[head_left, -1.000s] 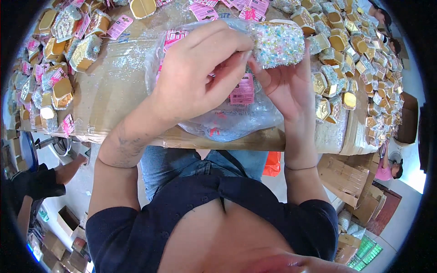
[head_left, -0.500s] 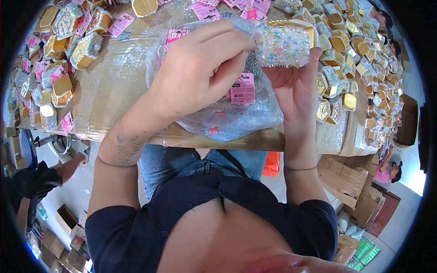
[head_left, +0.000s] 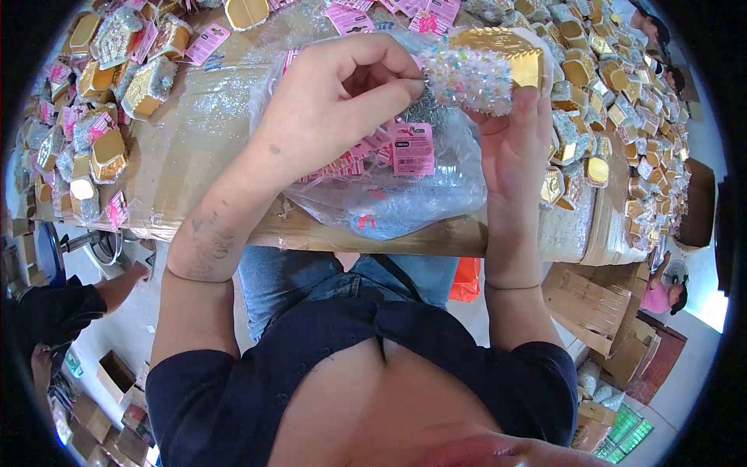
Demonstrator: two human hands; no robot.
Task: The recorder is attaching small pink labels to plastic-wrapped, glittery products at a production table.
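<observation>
My right hand holds up a small gold ornament, box-shaped, one side covered in white glittery bits with pastel specks. Its thumb presses the gold end while the other fingers are behind it. My left hand is closed in a pinch beside the ornament's left edge; whatever is between the fingertips is too small to make out. Under both hands lies a clear plastic bag with pink striped tags and silvery wire-like strands on it. One pink tag faces up between my hands.
Cardboard covers the table. Gold ornaments are heaped at the right, and more with pink tags at the left. Cardboard boxes stand on the floor below right. Other people are at the far left and right edges.
The ornament has tilted in my right hand, showing more of its gold side. My left hand has turned slightly, its fingers drawing a little left from the ornament and uncovering more pink tags.
</observation>
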